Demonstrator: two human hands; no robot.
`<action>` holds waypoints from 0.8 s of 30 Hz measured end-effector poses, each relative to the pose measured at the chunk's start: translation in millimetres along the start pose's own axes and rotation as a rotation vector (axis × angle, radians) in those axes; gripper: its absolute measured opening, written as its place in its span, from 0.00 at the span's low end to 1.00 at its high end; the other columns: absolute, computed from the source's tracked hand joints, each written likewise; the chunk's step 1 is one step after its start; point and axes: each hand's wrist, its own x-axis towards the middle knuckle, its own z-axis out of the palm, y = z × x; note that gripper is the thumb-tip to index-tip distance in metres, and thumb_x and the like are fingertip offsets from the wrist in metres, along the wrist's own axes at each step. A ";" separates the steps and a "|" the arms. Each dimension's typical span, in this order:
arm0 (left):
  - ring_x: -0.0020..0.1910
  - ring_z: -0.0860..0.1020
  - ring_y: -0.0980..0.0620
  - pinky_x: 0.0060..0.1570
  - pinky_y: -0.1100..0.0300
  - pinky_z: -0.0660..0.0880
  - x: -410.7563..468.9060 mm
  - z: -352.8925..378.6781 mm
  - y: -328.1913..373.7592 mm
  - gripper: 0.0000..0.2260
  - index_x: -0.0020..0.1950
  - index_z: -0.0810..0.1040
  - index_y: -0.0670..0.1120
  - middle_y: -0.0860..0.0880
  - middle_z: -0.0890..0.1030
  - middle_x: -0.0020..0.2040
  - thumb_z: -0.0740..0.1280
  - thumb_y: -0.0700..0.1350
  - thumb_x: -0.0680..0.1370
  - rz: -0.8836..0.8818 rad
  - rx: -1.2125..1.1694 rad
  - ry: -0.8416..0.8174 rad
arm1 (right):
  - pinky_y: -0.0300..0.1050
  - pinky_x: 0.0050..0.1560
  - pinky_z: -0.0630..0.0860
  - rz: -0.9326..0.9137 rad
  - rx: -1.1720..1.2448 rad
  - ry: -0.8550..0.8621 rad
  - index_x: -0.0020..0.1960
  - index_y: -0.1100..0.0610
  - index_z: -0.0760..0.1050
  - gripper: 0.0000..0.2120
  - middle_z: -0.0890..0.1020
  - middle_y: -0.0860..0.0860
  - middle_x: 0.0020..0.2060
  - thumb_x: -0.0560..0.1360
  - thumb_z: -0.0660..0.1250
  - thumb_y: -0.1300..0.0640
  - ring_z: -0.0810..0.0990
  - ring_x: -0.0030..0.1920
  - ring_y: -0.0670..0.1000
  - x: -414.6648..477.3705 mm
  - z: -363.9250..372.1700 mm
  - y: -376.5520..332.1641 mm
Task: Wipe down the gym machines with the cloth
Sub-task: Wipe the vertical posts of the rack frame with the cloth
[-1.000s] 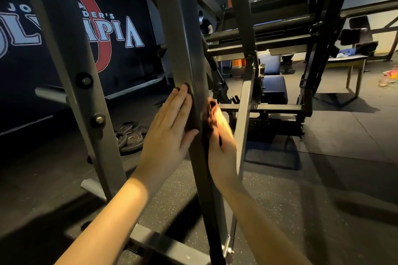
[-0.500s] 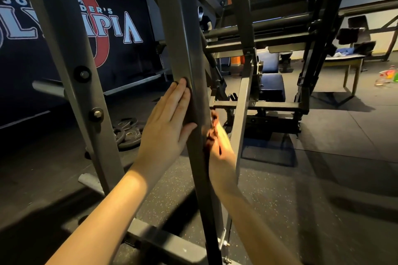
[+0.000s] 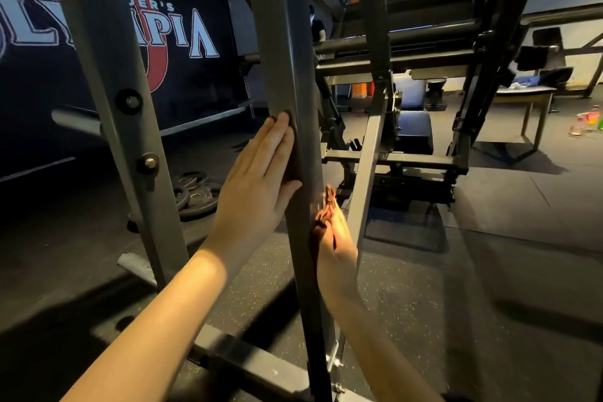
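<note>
A grey steel upright [image 3: 287,52] of the gym machine rises through the middle of the view. My left hand [image 3: 257,186] lies flat against its left face, fingers straight, pressing a dark part of the cloth [image 3: 292,160] onto the metal. My right hand [image 3: 336,238] sits lower, against the post's right side and partly hidden behind it. A bunched reddish-brown part of the cloth [image 3: 327,210] shows between its thumb and fingers, held against the post.
Another bolted grey upright [image 3: 111,81] stands to the left and a slanted bar [image 3: 368,173] to the right. Weight plates [image 3: 195,196] lie on the rubber floor. A base rail [image 3: 248,365] crosses below. Beyond are a padded seat [image 3: 414,137] and a table [image 3: 525,95].
My right hand has slid down the post's right side with the cloth. My left hand has stayed at about the same spot on the left face.
</note>
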 end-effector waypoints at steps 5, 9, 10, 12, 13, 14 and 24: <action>0.77 0.55 0.46 0.71 0.44 0.60 0.7 -0.6 -0.5 0.33 0.77 0.57 0.40 0.46 0.56 0.78 0.66 0.45 0.75 -0.005 0.001 -0.010 | 0.34 0.57 0.70 -0.077 -0.154 -0.073 0.64 0.42 0.69 0.13 0.75 0.38 0.47 0.83 0.54 0.55 0.74 0.47 0.34 -6.1 5.8 -34.2; 0.77 0.57 0.44 0.71 0.43 0.62 1.3 -3.5 1.1 0.32 0.77 0.59 0.39 0.43 0.58 0.78 0.66 0.44 0.76 0.002 0.008 -0.004 | 0.34 0.60 0.71 -0.245 -0.086 -0.138 0.65 0.42 0.67 0.15 0.77 0.39 0.53 0.84 0.53 0.58 0.76 0.54 0.34 10.4 5.2 -42.0; 0.76 0.57 0.44 0.71 0.42 0.62 1.5 -4.3 2.7 0.31 0.77 0.59 0.39 0.43 0.58 0.78 0.66 0.44 0.76 -0.001 0.012 -0.004 | 0.37 0.63 0.71 -0.241 -0.085 -0.131 0.67 0.45 0.66 0.15 0.78 0.42 0.54 0.84 0.53 0.57 0.77 0.56 0.37 13.0 3.0 -32.8; 0.76 0.57 0.45 0.72 0.43 0.61 -1.7 -4.5 7.5 0.30 0.77 0.59 0.40 0.43 0.58 0.78 0.65 0.45 0.77 -0.021 0.026 0.000 | 0.46 0.68 0.70 -0.143 -0.025 -0.100 0.71 0.51 0.64 0.16 0.78 0.48 0.56 0.84 0.54 0.58 0.77 0.60 0.45 10.3 -2.8 -15.4; 0.76 0.56 0.46 0.72 0.43 0.59 -7.1 -2.7 10.8 0.30 0.77 0.60 0.40 0.43 0.58 0.78 0.64 0.45 0.77 -0.038 0.029 -0.004 | 0.47 0.70 0.68 -0.072 0.032 -0.087 0.71 0.53 0.63 0.17 0.78 0.49 0.57 0.83 0.55 0.60 0.76 0.61 0.47 5.4 -5.9 -7.6; 0.76 0.55 0.48 0.72 0.44 0.57 -15.7 -0.2 14.5 0.29 0.76 0.60 0.40 0.43 0.59 0.78 0.64 0.46 0.77 -0.057 0.025 -0.017 | 0.44 0.71 0.66 -0.014 0.035 -0.078 0.72 0.54 0.62 0.18 0.77 0.47 0.57 0.83 0.55 0.62 0.75 0.62 0.47 1.9 -8.3 2.1; 0.76 0.52 0.49 0.70 0.39 0.54 -88.1 46.0 28.4 0.44 0.77 0.55 0.43 0.46 0.54 0.78 0.75 0.48 0.68 -0.127 0.009 -0.147 | 0.42 0.71 0.64 -0.339 -0.267 -0.025 0.74 0.53 0.64 0.20 0.73 0.46 0.65 0.83 0.56 0.59 0.70 0.66 0.43 9.1 -4.4 -33.5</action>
